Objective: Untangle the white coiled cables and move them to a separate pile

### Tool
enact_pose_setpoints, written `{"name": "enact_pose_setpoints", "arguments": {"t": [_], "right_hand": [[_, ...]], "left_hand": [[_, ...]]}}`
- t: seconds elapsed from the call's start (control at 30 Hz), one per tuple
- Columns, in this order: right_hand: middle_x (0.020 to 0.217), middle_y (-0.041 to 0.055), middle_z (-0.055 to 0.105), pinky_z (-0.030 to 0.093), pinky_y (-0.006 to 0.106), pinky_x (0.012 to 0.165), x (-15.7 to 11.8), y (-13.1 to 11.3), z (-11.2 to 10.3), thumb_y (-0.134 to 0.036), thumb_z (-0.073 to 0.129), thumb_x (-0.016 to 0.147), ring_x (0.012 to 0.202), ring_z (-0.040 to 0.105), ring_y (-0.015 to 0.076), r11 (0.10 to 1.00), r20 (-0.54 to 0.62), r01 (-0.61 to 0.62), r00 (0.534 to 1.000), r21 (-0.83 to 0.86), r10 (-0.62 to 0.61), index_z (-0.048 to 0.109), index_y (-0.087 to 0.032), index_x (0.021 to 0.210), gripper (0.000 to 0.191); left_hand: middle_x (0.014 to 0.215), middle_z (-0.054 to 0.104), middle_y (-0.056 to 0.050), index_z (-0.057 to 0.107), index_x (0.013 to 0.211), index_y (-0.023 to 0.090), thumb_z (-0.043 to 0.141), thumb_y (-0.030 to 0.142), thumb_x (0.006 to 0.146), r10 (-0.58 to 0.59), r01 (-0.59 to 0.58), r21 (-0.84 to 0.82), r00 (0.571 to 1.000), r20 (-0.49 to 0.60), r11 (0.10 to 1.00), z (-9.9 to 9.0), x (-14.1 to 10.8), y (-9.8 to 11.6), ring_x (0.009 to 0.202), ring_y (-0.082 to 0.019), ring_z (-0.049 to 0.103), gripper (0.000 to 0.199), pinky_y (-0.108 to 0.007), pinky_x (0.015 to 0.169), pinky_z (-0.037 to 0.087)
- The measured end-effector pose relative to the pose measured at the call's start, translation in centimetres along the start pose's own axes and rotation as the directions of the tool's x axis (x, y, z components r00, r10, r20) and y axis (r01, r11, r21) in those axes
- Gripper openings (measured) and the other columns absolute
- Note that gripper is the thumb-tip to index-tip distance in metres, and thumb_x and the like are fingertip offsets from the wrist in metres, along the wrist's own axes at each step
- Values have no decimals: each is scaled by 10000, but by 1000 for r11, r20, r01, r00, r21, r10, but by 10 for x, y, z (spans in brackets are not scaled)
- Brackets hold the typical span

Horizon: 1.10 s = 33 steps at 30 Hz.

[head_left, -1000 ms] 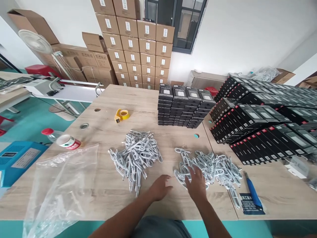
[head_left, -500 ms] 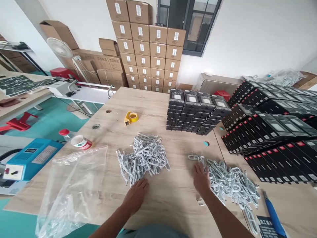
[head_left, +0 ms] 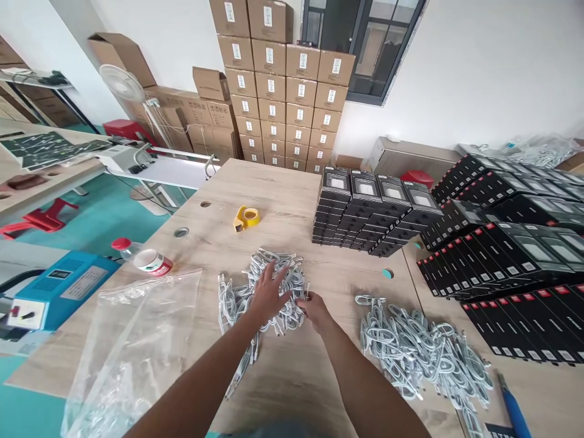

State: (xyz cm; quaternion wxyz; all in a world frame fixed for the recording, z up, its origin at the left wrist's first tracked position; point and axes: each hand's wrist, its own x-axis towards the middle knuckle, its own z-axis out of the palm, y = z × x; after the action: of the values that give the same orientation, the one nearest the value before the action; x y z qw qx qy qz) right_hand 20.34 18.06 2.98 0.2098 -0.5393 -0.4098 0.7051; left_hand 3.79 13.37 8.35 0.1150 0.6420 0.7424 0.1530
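- Centrally, loose heap of coiled pale-grey cables on light wood-grain table, with a few strands trailing toward near edge.
- Left hand: fingers spread wide across heap's top.
- Right hand: fingers curled at heap's right edge; cannot tell whether gripping any cable.
- Well apart, rightward: second pale-grey cable heap.
- Likely risks: knotting, from dragging overlapped loops; strays left behind, from gathering only the top.
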Motion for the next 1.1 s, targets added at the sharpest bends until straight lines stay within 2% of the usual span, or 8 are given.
{"name": "enact_pose_setpoints", "arguments": {"t": [0.17, 0.37, 0.43, 0.5, 0.6, 0.73, 0.9, 1.1], "right_hand": [[737, -8, 670, 443, 257, 611, -32, -3, -14, -436, 835, 500, 619, 549, 118, 959, 101, -52, 995, 277, 25, 678, -190, 898, 493], [742, -8, 654, 463, 256, 604, -66, 0, -28, -415, 732, 603, 670, 546, 136, 888, 148, -106, 988, 447, 43, 698, -202, 914, 379], [735, -14, 650, 460, 246, 598, -76, 1, -31, -376, 720, 631, 659, 540, 129, 871, 171, -109, 985, 478, 30, 706, -196, 930, 349], [738, -15, 658, 462, 240, 601, -85, 0, -32, -336, 746, 640, 639, 535, 119, 864, 192, -99, 981, 494, 3, 706, -191, 908, 306], [799, 6, 701, 476, 245, 621, -97, -1, -29, -331, 802, 641, 669, 573, 126, 864, 206, -72, 978, 498, -37, 707, -190, 903, 313], [831, 31, 728, 505, 282, 692, -108, 2, -30, -384, 848, 637, 712, 615, 149, 875, 204, -7, 973, 484, -105, 707, -184, 888, 351], [816, 31, 719, 492, 304, 714, -117, 14, -48, -352, 858, 606, 740, 625, 168, 908, 55, 98, 990, 408, -131, 717, -185, 857, 333], [852, -3, 693, 438, 259, 650, -119, 26, -75, -310, 771, 591, 724, 566, 139, 881, -235, 188, 968, 435, -90, 724, -245, 848, 270]], "left_hand": [[1555, 427, -115, 623, 1336, 311, 725, 201, 748, 55, -58, 24, 992, 114, 998, 3, -3, -21, 1451, -385, 357, 607, -589, 1152, 338], [1564, 404, -147, 648, 1262, 223, 608, 160, 797, -14, 16, -35, 998, 62, 999, -15, -38, -45, 1452, -414, 333, 471, -635, 1171, 272], [1579, 358, -171, 623, 1264, 190, 568, 197, 832, -84, 86, -127, 996, 24, 988, -23, -45, -35, 1472, -425, 272, 435, -658, 1181, 216], [1502, 431, -206, 586, 1275, 156, 513, 282, 892, -159, 163, -252, 987, 37, 954, -29, -51, -17, 1417, -416, 361, 410, -645, 1153, 278], [1200, 654, -144, 612, 1188, 171, 450, 431, 939, -157, 244, -446, 962, 223, 861, -27, -62, 18, 1089, -311, 646, 395, -481, 936, 534], [858, 704, -59, 665, 1004, 162, 546, 422, 811, -24, 372, -605, 864, 503, 704, -5, -76, 50, 735, -211, 686, 344, -309, 619, 572], [771, 643, -39, 635, 864, 153, 548, 412, 707, 13, 437, -636, 818, 575, 636, 14, -84, 58, 653, -173, 609, 315, -274, 550, 515], [654, 553, 10, 595, 765, 191, 592, 382, 677, -12, 422, -574, 813, 582, 701, 10, -84, 58, 580, -154, 528, 210, -249, 505, 420]]}}
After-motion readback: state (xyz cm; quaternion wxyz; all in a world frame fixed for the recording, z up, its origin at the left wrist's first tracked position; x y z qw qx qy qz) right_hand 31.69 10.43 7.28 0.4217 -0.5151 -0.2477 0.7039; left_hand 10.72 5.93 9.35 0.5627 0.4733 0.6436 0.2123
